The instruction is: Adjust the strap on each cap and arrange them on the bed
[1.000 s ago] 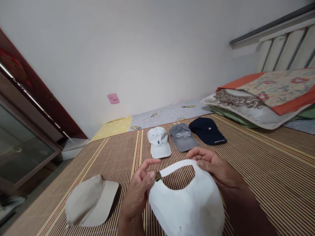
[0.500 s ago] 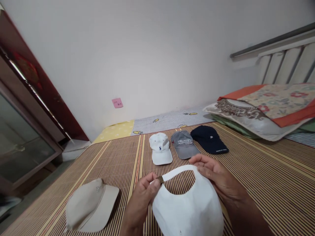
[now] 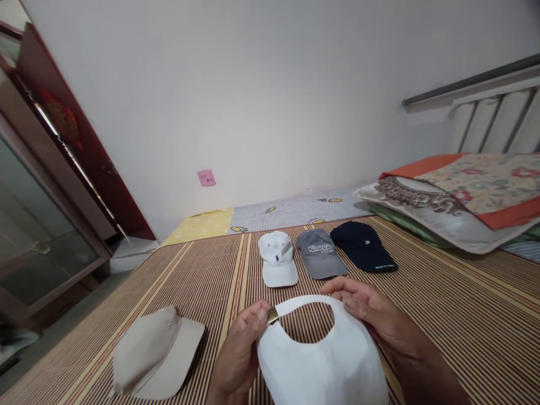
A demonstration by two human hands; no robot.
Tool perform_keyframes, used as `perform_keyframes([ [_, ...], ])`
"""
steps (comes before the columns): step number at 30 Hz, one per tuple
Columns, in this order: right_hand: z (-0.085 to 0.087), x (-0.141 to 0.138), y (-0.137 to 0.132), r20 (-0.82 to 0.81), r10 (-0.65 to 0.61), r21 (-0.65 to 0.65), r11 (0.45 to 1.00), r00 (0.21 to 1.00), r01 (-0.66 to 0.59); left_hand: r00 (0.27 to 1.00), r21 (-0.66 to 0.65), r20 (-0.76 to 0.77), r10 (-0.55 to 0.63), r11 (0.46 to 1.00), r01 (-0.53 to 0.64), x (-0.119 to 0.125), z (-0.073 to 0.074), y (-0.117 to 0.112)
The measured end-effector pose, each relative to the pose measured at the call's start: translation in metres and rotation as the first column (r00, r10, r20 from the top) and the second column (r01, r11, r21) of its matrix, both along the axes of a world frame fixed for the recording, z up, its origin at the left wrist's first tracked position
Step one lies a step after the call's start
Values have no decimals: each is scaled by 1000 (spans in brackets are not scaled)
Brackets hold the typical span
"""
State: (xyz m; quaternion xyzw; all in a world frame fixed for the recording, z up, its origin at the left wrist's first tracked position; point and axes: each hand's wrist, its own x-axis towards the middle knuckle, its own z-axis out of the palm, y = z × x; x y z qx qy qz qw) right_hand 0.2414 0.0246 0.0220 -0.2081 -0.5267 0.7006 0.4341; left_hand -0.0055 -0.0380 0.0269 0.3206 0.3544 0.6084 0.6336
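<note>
A white cap (image 3: 320,365) is held in both hands just above the striped mat (image 3: 198,275), its back opening turned away from me. My left hand (image 3: 238,354) pinches the strap at its brass buckle (image 3: 272,315). On the cap's right rear edge rests my right hand (image 3: 371,315), fingers curled over the strap. Beyond them three caps lie in a row: a white one (image 3: 276,259), a grey one (image 3: 318,260) and a navy one (image 3: 363,246). A beige cap (image 3: 156,354) lies at the lower left.
Stacked pillows and a floral cover (image 3: 459,197) sit at the right by a headboard (image 3: 489,112). A patterned sheet (image 3: 287,208) runs along the white wall, which bears a pink note (image 3: 206,178). A glass-fronted cabinet (image 3: 37,225) stands at the left.
My left forefinger, stretched out a second ago, has closed onto the buckle. Both hands and the cap sit slightly lower in view as the camera tilted up.
</note>
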Motion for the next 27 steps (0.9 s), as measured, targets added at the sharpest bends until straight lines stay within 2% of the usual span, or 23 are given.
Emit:
perform_keyframes([
  [4, 2, -4, -3, 12, -24, 1, 1000, 1000, 24, 999, -9, 6, 52, 999, -52, -4, -3, -4],
  [8, 1, -5, -2, 24, -80, 14, 997, 997, 80, 997, 34, 55, -52, 998, 50, -9, -2, -4],
  [11, 3, -3, -2, 52, -148, 51, 988, 988, 146, 994, 47, 31, -104, 994, 103, -8, 1, -3],
  [14, 13, -2, -7, 117, -275, 158, 954, 954, 255, 994, 44, -75, -85, 995, 89, -2, 5, -4],
  [17, 26, 0, -22, 234, -427, 385, 866, 874, 320, 979, 36, -193, -64, 997, 72, 8, 12, -12],
  [19, 32, 0, -32, 262, -478, 533, 796, 838, 288, 961, 24, -269, -72, 996, 81, 14, 18, -20],
  [21, 36, -1, -40, 258, -462, 615, 756, 848, 225, 940, 7, -325, -103, 994, 111, 19, 24, -27],
  [24, 39, -5, -44, 269, -378, 649, 751, 886, 124, 914, -8, -374, -156, 986, 165, 23, 28, -33],
  [27, 38, -12, -43, 306, -276, 654, 756, 911, 9, 903, 27, -397, -163, 982, 189, 23, 24, -29],
])
